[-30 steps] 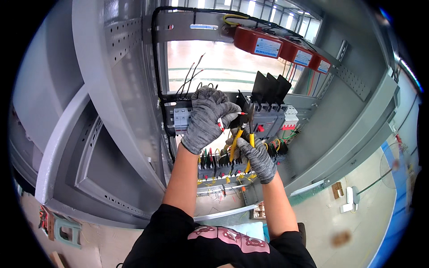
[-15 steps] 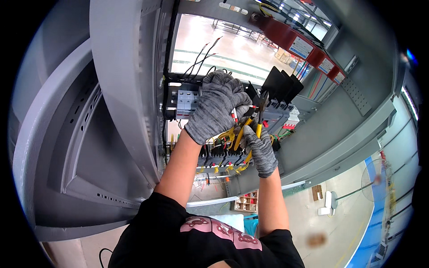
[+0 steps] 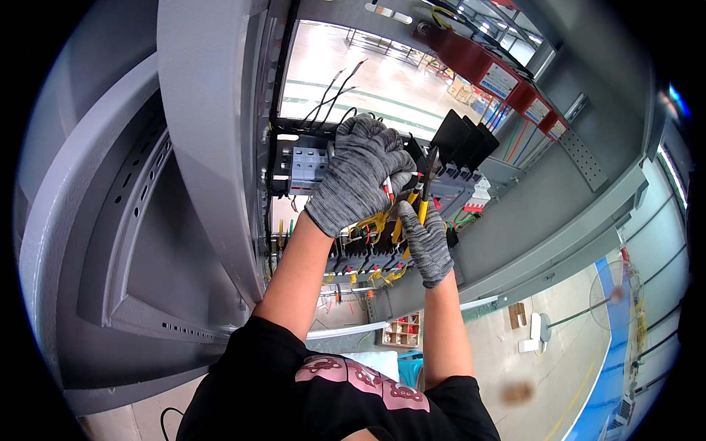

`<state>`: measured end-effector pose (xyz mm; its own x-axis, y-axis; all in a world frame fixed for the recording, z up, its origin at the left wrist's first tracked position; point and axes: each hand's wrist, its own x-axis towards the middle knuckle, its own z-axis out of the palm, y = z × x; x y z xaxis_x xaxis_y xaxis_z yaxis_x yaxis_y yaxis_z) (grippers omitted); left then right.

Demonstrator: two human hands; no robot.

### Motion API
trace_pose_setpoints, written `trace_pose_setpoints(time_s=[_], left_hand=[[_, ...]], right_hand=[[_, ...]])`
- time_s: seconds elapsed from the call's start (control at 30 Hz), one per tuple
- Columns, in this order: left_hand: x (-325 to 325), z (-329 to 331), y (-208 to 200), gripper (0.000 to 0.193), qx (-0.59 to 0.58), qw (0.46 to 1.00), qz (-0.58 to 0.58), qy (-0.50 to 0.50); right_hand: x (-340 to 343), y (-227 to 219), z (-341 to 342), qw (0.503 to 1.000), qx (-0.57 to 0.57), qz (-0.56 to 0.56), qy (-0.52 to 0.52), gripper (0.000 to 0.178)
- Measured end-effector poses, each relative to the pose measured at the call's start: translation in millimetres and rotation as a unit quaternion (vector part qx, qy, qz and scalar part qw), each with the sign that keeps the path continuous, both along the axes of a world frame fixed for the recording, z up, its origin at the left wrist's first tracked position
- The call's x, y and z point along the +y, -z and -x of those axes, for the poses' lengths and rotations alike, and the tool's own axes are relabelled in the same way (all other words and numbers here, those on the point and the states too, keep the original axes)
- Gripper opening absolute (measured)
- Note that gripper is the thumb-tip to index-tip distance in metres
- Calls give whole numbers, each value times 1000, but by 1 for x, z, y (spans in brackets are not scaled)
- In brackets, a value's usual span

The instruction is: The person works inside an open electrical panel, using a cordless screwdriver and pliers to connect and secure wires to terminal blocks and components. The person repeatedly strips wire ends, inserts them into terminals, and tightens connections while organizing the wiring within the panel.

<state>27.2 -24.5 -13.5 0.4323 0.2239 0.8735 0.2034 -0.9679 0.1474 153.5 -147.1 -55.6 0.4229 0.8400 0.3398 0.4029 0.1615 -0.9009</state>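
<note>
While my remote view shows the left hand (image 3: 362,175) pinching a red-and-white wire (image 3: 388,189) and the right hand (image 3: 428,248) wrapped around yellow-handled pliers (image 3: 423,209) just beside it, near the grey breaker (image 3: 453,190), I judge a slipping grip could nip a gloved finger.

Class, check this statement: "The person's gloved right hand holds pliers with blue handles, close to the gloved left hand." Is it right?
Not quite: the handles are yellow, not blue. The head view shows the gloved right hand holding yellow-handled pliers, close to the gloved left hand.
</note>
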Motion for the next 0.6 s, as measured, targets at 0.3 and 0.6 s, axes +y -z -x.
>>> trace_pose_setpoints(time_s=[0.3, 0.6], left_hand=[[-2, 1, -2, 17, 17, 1000, 12, -4], [-1, 1, -3, 17, 8, 1000, 4, 1]], right_hand=[[0, -3, 0, 1000, -8, 4, 27, 23], [2, -1, 2, 999, 21, -26, 4, 23]])
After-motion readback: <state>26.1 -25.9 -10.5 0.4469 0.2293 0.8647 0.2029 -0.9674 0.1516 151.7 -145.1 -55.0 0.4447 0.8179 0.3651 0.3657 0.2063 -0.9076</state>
